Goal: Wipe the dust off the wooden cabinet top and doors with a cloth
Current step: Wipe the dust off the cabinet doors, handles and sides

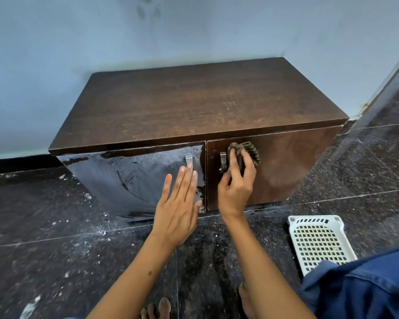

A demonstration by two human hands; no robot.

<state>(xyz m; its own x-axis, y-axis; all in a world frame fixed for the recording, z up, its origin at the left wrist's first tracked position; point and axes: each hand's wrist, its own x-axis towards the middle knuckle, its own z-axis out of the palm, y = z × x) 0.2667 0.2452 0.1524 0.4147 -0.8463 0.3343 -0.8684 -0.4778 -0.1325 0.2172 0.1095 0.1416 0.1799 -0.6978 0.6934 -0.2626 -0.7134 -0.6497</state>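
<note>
Low dark-brown wooden cabinet [194,104] with two glossy doors, standing against a pale blue wall [78,38].
Its left door [129,178] bears the left hand [179,203], flat with fingers straight; on the right door [281,166], the right hand [236,187] grips a bunched dark cloth [247,153] beside the metal handle [222,161].

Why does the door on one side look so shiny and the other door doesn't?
The left door is glossy and mirror-like, with wet-looking streaks; the right door is dull brown and matte. The left hand lies flat on the left door with straight fingers, while the right hand grips a bunched cloth against the right door, near its handle. Both doors are dark wood with a small metal handle near the middle gap.
</note>
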